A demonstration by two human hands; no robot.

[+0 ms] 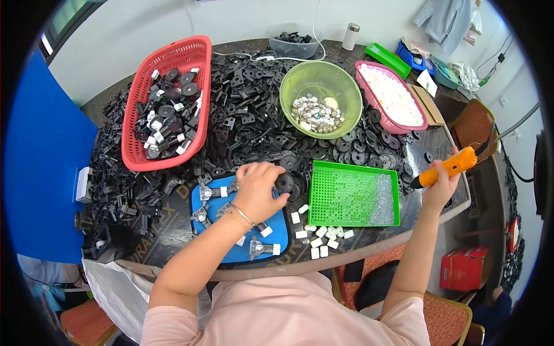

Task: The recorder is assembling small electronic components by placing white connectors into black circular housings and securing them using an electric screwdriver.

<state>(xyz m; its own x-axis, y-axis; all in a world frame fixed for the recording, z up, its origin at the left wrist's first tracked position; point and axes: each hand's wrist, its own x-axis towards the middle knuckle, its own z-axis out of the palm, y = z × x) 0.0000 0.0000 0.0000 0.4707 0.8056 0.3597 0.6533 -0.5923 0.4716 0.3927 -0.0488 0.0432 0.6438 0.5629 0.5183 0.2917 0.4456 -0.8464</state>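
Note:
My left hand [259, 189] reaches over the right part of a blue mat [279, 248]. Its fingers and thumb curve around the edge of a black wheel [284, 183], closed on it, though the palm side is hidden. More black wheels lie right beside that one. Under and around my left wrist, several black bracket pieces with white ends [262, 248] rest on the mat. Off to the right, my right hand [442, 185] is wrapped around an orange electric screwdriver [447, 168]. Its dark tip points left, above the table near the green tray.
A green perforated tray [311, 196] holds small silvery screws. White caps [324, 251] lie before it. Behind are a red basket [130, 138] of wheels and parts, a green colander [288, 104] of metal pieces, a pink basket [404, 128] of white parts, and heaped black parts [242, 104].

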